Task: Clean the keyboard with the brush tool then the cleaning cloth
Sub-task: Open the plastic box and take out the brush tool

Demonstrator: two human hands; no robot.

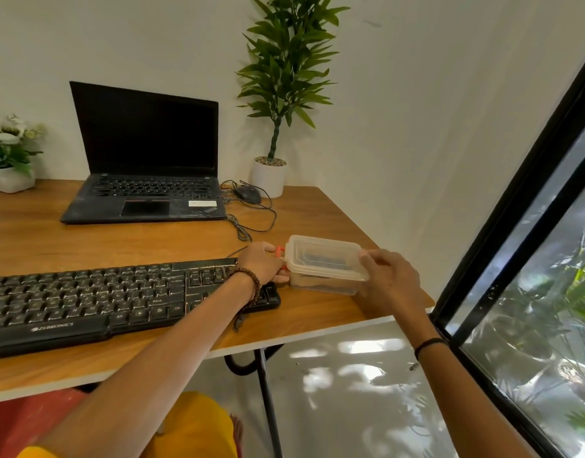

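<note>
A black keyboard [96, 299] lies across the near left of the wooden desk [185, 239]. Just right of it stands a clear plastic container [324, 264] with its lid tilted up; dark items show inside, too blurred to name. My left hand [259, 262] grips the container's left end, where a red clip or handle [279, 251] sticks out between the fingers. My right hand [388, 279] holds the container's right end at the lid's edge. No brush or cloth can be made out on its own.
An open black laptop [145, 180] sits at the back, with a wired mouse [248, 194] and loose cable beside it. A tall potted plant [269, 175] stands at the back right, a flower pot [10, 180] at far left. The desk's right edge is close to the container; a window [532, 292] lies beyond.
</note>
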